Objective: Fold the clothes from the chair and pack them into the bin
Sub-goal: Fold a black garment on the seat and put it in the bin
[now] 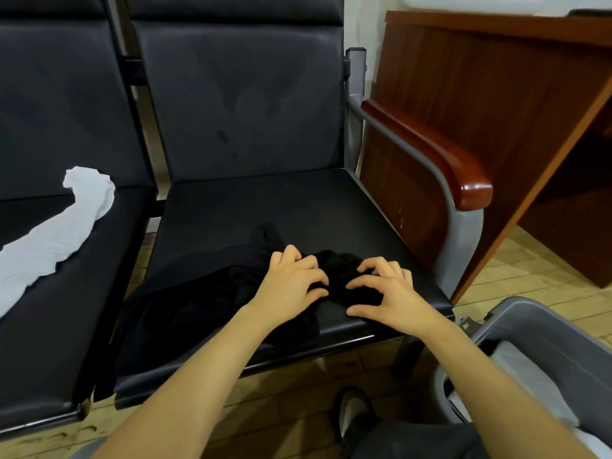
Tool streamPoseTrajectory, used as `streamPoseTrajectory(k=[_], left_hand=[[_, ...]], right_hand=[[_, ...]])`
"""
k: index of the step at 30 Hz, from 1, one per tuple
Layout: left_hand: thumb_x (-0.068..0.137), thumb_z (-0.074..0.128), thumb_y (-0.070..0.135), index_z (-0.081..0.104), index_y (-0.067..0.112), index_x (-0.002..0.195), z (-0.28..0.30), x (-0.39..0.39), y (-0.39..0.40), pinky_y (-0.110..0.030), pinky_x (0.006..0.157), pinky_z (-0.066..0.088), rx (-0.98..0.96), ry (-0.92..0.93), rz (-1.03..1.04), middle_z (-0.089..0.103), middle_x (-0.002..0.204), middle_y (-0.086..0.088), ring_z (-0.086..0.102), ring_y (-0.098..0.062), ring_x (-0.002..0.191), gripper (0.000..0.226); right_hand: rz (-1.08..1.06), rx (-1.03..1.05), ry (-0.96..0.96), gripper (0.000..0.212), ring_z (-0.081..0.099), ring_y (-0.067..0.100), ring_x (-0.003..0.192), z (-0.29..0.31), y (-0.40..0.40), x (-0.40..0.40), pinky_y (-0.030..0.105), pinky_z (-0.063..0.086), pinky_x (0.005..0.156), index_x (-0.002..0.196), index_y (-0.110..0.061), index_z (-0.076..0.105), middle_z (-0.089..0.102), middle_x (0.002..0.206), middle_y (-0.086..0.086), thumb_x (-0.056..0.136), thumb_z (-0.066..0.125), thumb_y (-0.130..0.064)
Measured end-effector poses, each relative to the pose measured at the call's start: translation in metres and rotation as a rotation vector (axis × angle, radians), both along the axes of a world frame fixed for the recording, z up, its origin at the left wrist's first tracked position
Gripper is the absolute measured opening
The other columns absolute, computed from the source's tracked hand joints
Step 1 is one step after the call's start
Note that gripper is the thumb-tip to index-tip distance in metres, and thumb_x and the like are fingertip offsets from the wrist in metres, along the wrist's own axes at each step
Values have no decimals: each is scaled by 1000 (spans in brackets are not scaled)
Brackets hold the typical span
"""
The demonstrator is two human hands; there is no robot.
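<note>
While two dark padded seats of a row of waiting chairs fill most of the view, the right-hand chair (281, 207) carries the work, its grey metal frame ending in a glossy red-brown wooden armrest (440, 160). Beside that armrest stands a reddish wooden desk (480, 77), and pale tiled floor (516, 260) shows beneath it. At the lower right, near the chair's front corner, sits a grey bin (530, 323) with light-coloured cloth inside it. On the seat's front half lies a black garment (205, 303), crumpled, its left part spilling over the front edge and the gap between the two seats. Across the left-hand seat stretches a white garment (56, 240), long and rumpled, well apart from the black one. A dark shoe (354, 415) shows on the floor at the bottom edge. The left hand (291, 283) rests on the black garment with fingers curled into the fabric, bunching it. The right hand (387, 289) sits just beside it, its bent fingertips pinching a fold of the same cloth, thumb pressed near the seat's front edge.
</note>
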State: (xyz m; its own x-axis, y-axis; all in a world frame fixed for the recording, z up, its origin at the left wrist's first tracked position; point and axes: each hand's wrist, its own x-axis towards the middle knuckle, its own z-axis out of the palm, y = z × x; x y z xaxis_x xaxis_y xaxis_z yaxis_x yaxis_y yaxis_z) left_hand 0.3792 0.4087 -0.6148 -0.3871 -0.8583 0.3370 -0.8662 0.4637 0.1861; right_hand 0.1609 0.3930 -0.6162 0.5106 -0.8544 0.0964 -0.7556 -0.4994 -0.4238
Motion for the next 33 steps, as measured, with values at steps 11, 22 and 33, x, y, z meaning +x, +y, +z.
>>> streamPoseTrajectory(k=[11, 22, 33], left_hand=[[85, 62, 47, 73, 32, 98, -2, 5, 1, -26, 80, 14, 66, 79, 3, 49, 93, 22, 28, -10, 94, 23], [76, 57, 67, 68, 33, 109, 0, 9, 7, -24, 82, 14, 124, 46, -16, 47, 105, 23, 27, -8, 97, 49], [83, 67, 39, 61, 47, 93, 19, -3, 13, -11, 87, 16, 212, 573, 109, 60, 98, 22, 37, -10, 101, 14]], right_hand=[[52, -130, -24, 28, 41, -2, 99, -1, 9, 4, 21, 14, 92, 106, -30, 60, 48, 102, -21, 82, 68, -43], [67, -206, -15, 13, 50, 1, 100, 4, 7, 2, 23, 15, 89, 101, -28, 70, 60, 105, -18, 91, 61, -28], [-29, 0, -683, 22, 63, 3, 94, 53, 13, 21, 17, 49, 85, 98, -25, 71, 69, 95, -10, 88, 64, -7]])
